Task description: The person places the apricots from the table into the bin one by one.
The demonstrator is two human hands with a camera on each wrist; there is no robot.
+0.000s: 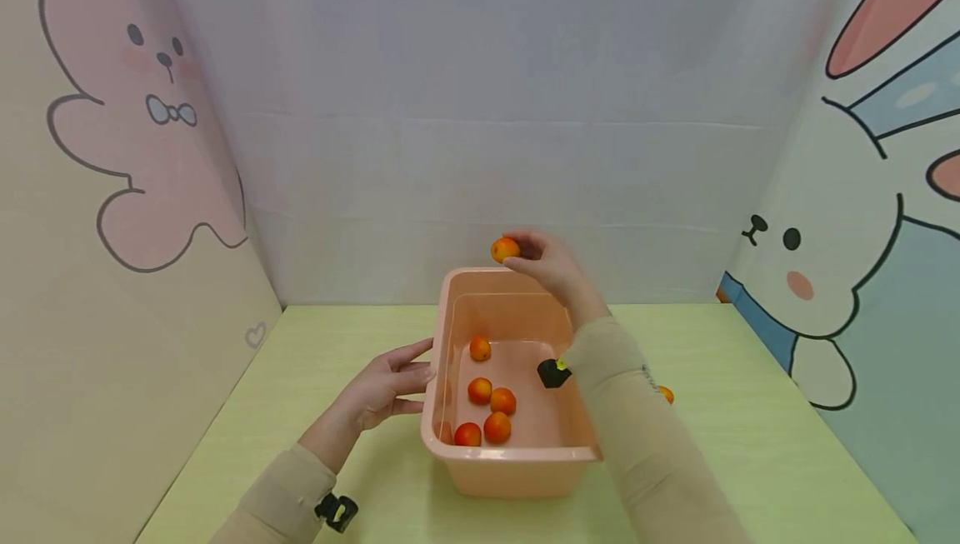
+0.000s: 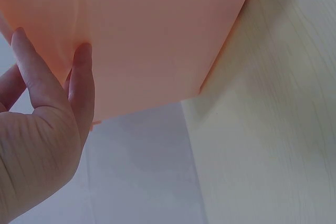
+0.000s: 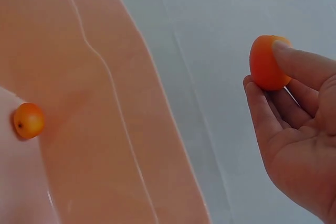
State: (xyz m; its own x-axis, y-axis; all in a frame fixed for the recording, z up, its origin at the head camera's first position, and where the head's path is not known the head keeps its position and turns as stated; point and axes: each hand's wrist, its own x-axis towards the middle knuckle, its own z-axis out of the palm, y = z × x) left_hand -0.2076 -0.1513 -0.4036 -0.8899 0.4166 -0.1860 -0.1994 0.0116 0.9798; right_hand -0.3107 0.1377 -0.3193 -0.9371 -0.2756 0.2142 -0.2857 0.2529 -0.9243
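A deep pink plastic bin [image 1: 510,474] stands on the table, with several small orange-red fruits [image 1: 503,401] lying on its floor, mostly toward the near left. Above the bin's far rim, my right hand [image 1: 551,265] pinches another orange-red fruit [image 3: 266,62] between thumb and fingertips. My left hand [image 1: 390,386] is at the bin's left side, its fingers extended. In the left wrist view, those fingertips [image 2: 82,56] rest against the outer wall of the bin [image 2: 152,40].
One more orange fruit [image 1: 667,394] lies on the pale green table [image 1: 750,444] right of the bin, partly behind my right sleeve [image 1: 637,419]. A white cloth wall [image 1: 487,111] closes off the back. Panels with cartoon animals stand at both sides.
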